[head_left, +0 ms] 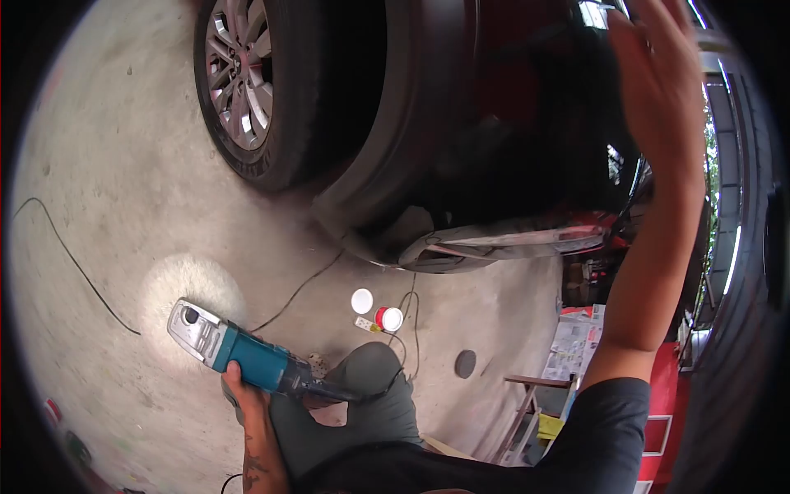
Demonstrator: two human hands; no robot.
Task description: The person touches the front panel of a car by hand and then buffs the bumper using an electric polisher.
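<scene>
My left hand (pixel 236 383) is wrapped round the body of a teal and silver power polisher (pixel 257 362). A big round white fluffy pad (pixel 169 284) sits beneath the tool's silver head, at the left. My right arm stretches up along the right side to a dark, glossy car (pixel 510 132). At the top right, my right hand (pixel 658 70) lies against or close over the car's surface, with its thumb apart; the fingertips are blurred and partly cut off.
The car's wheel (pixel 240 70) is at the top left. On the concrete floor are a white lid (pixel 362 300), a red and white tin (pixel 393 319), a power strip (pixel 365 324), a dark round pad (pixel 466 363) and cables. A wooden stool (pixel 527 403) stands lower right, near newspaper (pixel 573 344).
</scene>
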